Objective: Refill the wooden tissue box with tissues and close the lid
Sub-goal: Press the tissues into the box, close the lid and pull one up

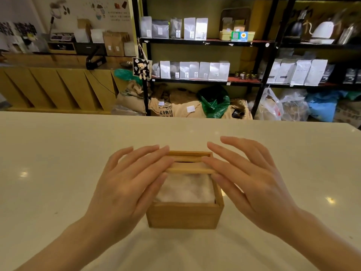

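A square wooden tissue box [184, 216] stands on the pale table, right in front of me. White tissues [185, 188] fill it to just below the rim. Its slotted wooden lid [188, 165] lies across the far part of the top, leaving the near part uncovered. My left hand [129, 188] reaches in from the left with straight fingers, their tips touching the lid's left end. My right hand [248, 180] mirrors it from the right, its straight fingertips on the lid's right end.
The pale table [58, 173] spreads wide on both sides of the box. Beyond its far edge stand black shelves [263, 61] with white and grey bags, sacks on the floor, and a wooden counter [58, 87] at the left.
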{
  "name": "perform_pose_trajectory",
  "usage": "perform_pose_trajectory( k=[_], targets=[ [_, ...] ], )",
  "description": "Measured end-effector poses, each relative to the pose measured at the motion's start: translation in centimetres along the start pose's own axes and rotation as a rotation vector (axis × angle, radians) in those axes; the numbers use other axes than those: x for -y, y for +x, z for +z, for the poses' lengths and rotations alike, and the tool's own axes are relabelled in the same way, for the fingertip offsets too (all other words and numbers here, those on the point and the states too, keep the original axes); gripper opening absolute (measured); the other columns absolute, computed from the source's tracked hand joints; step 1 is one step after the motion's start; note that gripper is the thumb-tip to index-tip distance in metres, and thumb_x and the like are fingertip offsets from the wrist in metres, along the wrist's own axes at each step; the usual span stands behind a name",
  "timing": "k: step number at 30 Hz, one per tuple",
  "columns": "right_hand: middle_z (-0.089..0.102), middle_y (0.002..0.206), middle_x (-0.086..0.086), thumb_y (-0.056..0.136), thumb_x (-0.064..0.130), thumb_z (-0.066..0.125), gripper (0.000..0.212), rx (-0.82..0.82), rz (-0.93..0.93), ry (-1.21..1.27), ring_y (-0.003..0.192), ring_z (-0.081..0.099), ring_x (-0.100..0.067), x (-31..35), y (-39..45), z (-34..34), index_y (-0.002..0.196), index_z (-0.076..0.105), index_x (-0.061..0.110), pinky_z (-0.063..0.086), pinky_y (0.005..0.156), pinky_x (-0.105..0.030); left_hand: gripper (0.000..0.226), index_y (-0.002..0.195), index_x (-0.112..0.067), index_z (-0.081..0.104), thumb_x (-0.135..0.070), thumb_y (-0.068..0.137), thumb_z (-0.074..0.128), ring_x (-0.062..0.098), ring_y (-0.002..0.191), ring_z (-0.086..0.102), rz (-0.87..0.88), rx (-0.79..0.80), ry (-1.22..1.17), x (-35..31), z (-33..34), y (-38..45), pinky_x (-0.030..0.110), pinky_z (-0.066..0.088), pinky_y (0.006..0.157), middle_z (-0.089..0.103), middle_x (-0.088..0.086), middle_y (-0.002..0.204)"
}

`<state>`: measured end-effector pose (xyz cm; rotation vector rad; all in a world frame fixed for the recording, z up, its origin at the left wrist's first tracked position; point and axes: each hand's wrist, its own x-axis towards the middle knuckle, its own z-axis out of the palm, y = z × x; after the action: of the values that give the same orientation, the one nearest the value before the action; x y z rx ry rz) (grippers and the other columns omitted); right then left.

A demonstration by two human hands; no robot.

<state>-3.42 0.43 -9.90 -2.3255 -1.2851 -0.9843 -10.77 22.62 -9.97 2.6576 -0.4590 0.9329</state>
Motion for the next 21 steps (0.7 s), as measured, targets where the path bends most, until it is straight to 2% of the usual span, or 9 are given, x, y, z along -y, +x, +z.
perform_pose_trajectory(
  k=[4,8,14,21],
  targets=[
    [0.058,0.130,0.000,0.096,0.027,0.036,0.036,0.052,0.039,0.038,0.127,0.044,-0.021,0.8,-1.7,0.6,0.122,0.058,0.016,0.029,0.108,-0.042,0.033,0.121,-0.017,0.052,-0.025,0.094,0.035,0.012,0.123,0.046,0.011,-0.078,0.027,-0.3,1.3,-1.7,0.041,0.033,0.101,0.052,-0.003,0.129],
    [0.055,0.134,0.001,0.097,0.029,0.032,0.039,0.108,0.077,0.035,0.129,0.041,-0.020,1.3,-3.1,1.0,0.126,0.055,0.017,0.026,0.110,-0.043,0.033,0.120,-0.015,0.054,-0.025,0.094,0.038,0.014,0.124,0.045,0.012,-0.087,0.067,-0.5,2.2,-2.9,0.047,0.033,0.100,0.053,0.000,0.130],
    [0.050,0.138,0.000,0.097,0.034,0.029,0.043,0.198,0.073,0.001,0.132,0.037,-0.020,1.3,-4.4,1.6,0.132,0.048,0.017,0.023,0.111,-0.045,0.041,0.120,-0.013,0.058,-0.035,0.095,0.034,0.020,0.128,0.041,-0.010,0.002,0.144,-0.1,2.8,-3.6,0.049,0.027,0.102,0.050,0.005,0.134],
    [0.055,0.135,-0.002,0.098,0.040,0.022,0.049,0.230,0.076,0.037,0.130,0.039,-0.020,1.2,-4.3,1.4,0.129,0.051,0.016,0.021,0.111,-0.046,0.047,0.116,-0.013,0.063,-0.039,0.095,0.030,0.019,0.126,0.042,-0.022,0.062,0.128,0.2,2.9,-3.7,0.050,0.024,0.104,0.055,0.005,0.130]
  ],
)
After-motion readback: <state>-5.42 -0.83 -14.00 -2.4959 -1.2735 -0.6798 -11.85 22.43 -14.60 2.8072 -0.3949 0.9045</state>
